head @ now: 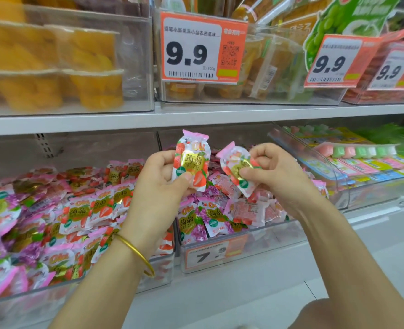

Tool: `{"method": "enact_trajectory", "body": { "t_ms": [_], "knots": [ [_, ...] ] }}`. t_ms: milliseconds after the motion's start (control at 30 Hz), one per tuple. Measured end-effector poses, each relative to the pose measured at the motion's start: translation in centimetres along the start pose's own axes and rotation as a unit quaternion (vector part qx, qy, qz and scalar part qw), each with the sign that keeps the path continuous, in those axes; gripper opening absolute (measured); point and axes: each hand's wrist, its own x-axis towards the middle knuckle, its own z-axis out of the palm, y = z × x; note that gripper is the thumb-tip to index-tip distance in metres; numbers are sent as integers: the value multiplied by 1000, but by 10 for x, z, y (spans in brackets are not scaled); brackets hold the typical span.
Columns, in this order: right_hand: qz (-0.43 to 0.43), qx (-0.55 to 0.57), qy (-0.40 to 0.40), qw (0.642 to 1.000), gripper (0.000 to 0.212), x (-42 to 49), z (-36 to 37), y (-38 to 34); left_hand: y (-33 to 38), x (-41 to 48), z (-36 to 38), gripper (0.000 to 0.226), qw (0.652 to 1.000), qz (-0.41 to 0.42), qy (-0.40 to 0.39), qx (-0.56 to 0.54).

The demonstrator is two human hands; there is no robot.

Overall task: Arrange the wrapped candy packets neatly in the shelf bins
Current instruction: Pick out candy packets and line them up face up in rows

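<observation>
Above the centre bin (281,231), the left hand (163,176) pinches one strawberry packet (191,160) upright, the right hand (272,172) a tilted second packet (237,167); lay both flat, label up, edges aligned.

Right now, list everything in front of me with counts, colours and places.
bins: several, clear, two rows
left packet: one, pink-white strawberry, held upright
right packet: one, same, held tilted
loose packets: many, pink, red, purple, two lower bins
fruit cups: several, orange, upper left bin
price tags: four, orange, bin fronts
pastel strips: several, pink, green, lower right bin
bangle: one, gold, left wrist
left hand: one, fingers grip left packet
right hand: one, fingers pinch right packet
</observation>
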Motion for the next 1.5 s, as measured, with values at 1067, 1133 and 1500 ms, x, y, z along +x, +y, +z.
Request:
{"method": "enact_trajectory", "body": {
  "t_ms": [1067, 1133, 1500],
  "knots": [
    [-70, -392, -276, 875, 53, 11, 251, -18, 1, -53, -198, 23, 954, -2, 142, 266],
    [-65, -452, -303, 837, 51, 9, 256, -15, 1, -52, -197, 23, 955, -5, 136, 264],
    [-102, -466, -273, 836, 48, 9, 243, -20, -1, -51, -194, 22, 950, -13, 130, 283]
  ]
}}
